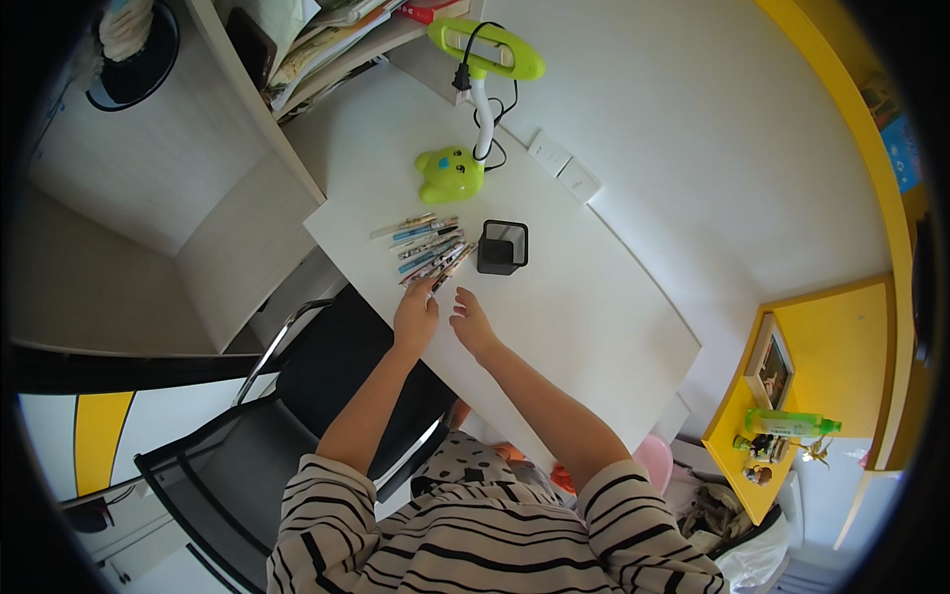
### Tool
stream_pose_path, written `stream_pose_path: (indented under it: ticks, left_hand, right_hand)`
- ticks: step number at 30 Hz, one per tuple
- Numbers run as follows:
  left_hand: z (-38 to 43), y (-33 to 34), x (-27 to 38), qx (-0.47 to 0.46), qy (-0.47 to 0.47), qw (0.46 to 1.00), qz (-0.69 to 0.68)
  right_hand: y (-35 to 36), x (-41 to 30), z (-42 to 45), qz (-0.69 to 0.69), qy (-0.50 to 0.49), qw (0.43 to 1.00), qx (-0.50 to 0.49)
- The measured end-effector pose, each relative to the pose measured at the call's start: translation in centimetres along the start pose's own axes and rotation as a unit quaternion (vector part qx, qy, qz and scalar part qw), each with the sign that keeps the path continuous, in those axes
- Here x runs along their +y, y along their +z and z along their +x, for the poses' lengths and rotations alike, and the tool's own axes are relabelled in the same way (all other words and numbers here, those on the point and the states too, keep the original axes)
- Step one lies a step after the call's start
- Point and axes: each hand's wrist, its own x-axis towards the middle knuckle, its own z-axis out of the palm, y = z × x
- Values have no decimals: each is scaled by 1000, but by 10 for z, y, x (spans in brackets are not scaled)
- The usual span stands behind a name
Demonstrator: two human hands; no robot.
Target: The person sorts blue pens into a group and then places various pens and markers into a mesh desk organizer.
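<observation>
Several pens [427,241] lie side by side in a loose row on the white desk [564,327]. My left hand [417,315] is at the near end of the row, its fingertips touching the nearest pens; whether it grips one cannot be told. To its right, my right hand [472,321] hovers at the desk with its fingers apart and nothing in them. A black mesh pen holder [503,248] stands just right of the pens, above my right hand in the view, and looks empty.
Behind the pens stands a green desk lamp [451,175] with a black cord and plug. Wall sockets [564,165] are beside the desk's back edge. A shelf with papers [326,56] rises at the upper left. A black chair [326,364] touches the near left side.
</observation>
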Motion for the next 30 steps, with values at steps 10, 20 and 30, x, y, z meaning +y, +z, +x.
stream_pose_path:
  ticks: [10, 20, 30]
  left_hand:
    - [7, 13, 4, 25, 47, 988, 146]
    - [7, 24, 5, -1, 73, 986, 147]
    - [-19, 18, 9, -39, 67, 991, 107]
  right_hand:
    - [12, 4, 24, 118, 91, 989, 27]
    - [7, 5, 23, 161, 127, 978, 36]
    - [1, 17, 18, 161, 136, 976, 60]
